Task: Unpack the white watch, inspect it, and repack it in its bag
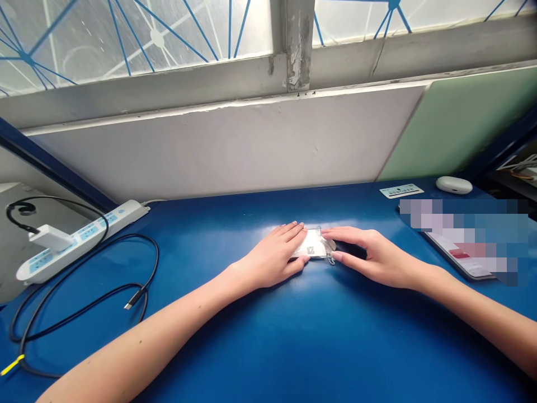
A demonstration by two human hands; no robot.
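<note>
A small clear plastic packet (pixel 312 246) with a white printed label lies on the blue table (pixel 293 347), brightly lit. My left hand (pixel 274 257) rests flat on its left end, fingers stretched out over it. From the right, my right hand (pixel 375 256) reaches in with fingers extended, the fingertips touching the packet's right edge. A tiny metal bit (pixel 330 259) shows at the packet's lower right corner, beside my right thumb.
A white power strip (pixel 79 238) with a plugged charger (pixel 52 238) and a looping black cable (pixel 84 296) lies at the left. A phone (pixel 459 257), a white earbud case (pixel 453 184) and a small card (pixel 401 191) sit at the right. A white wall panel (pixel 235 151) rises behind the table.
</note>
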